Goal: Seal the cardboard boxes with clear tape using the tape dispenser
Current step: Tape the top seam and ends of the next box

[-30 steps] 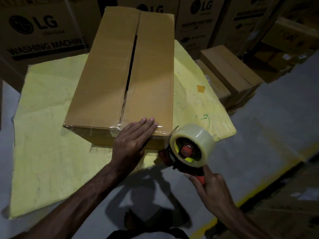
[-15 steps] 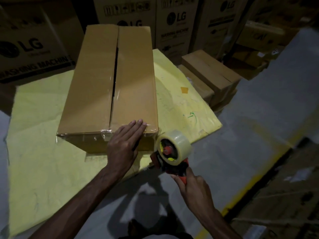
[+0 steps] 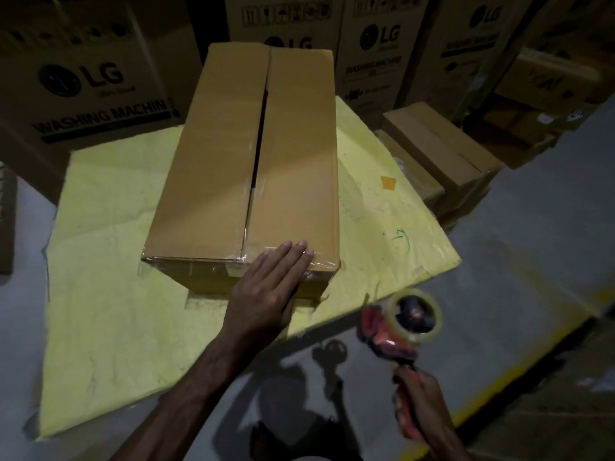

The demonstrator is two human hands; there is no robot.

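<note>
Left hand, fingers straight, flat on cardboard box near edge; right hand, fingers curled around tape dispenser handle.

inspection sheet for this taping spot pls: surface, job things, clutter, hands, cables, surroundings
surface: yellow sheet spread on grey floor
job's things: cardboard box on the sheet, clear tape along its near edge, centre seam gaping; tape dispenser held clear of it
clutter: small orange scrap on the sheet
grippers: left hand flat on the box's near edge; right hand grips the dispenser's handle
cables: nothing seen
surroundings: printed washing-machine cartons behind, plain boxes to the right
</note>
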